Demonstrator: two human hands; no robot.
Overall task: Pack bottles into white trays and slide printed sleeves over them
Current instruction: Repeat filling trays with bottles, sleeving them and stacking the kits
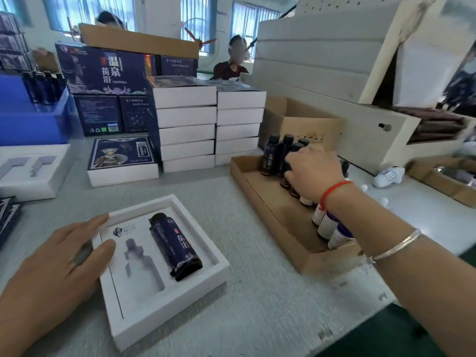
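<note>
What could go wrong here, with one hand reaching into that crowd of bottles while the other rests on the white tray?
1. The right hand reaches among upright bottles packed close in the cardboard tray; pulling one out could topple its neighbours.
2. The dropper-shaped slot in the white tray is unfilled, so a sleeve slid on now would close an incomplete pack.
3. The left hand only lies flat on the tray's edge, so the tray might slide when a bottle is pushed in.

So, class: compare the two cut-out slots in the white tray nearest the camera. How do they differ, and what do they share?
The right slot holds a dark bottle lying flat; the left slot is empty. The right slot fits a plain cylinder; the left slot is shaped with a narrow neck and stepped shoulders. Both are recessed in the same white tray, side by side and pointing the same way.
</note>
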